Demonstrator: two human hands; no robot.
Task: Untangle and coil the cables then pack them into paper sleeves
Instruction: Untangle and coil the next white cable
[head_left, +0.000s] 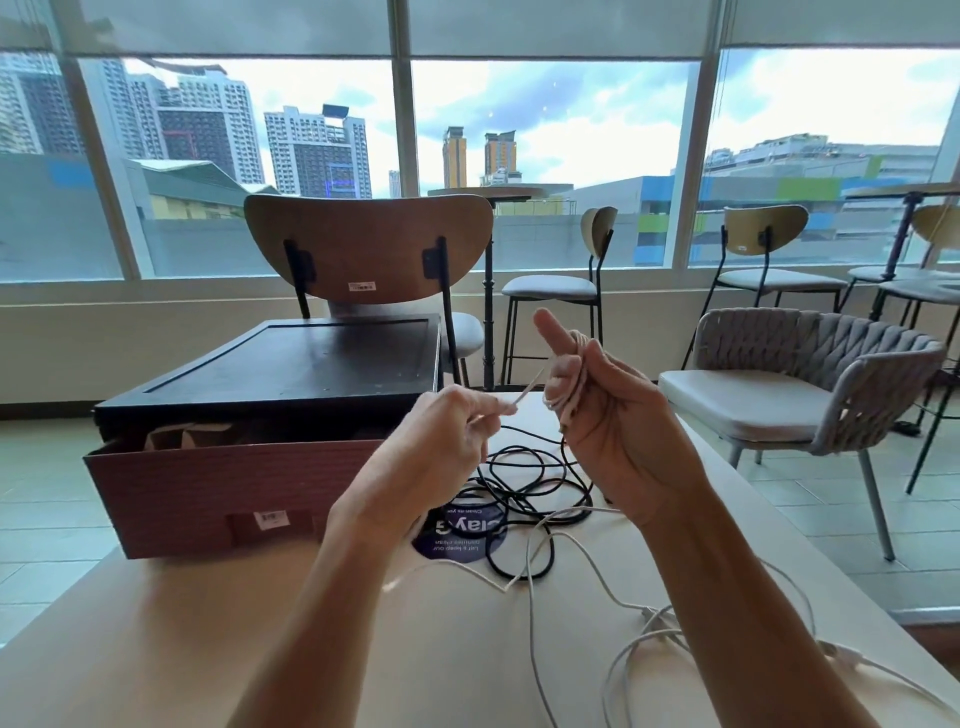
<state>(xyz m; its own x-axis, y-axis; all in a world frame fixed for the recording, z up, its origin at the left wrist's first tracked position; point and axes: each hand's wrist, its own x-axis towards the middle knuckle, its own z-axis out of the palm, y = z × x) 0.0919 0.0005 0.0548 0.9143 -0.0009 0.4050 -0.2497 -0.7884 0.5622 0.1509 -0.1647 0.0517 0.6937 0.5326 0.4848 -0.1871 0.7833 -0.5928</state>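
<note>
Above table (311, 649): left hand (447, 436) and right hand (597, 410) raised, close together.
Right hand: white cable (569, 397) coiled round its curled fingers.
Left hand: pinches same cable's strand just beside the coil.
Black cable (519, 478): loose tangle on table, under the hands.

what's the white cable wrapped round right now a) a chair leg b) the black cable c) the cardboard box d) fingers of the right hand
d: loops of the white cable sit round the fingers of the right hand, and the left hand pinches the strand leading to them.
</note>
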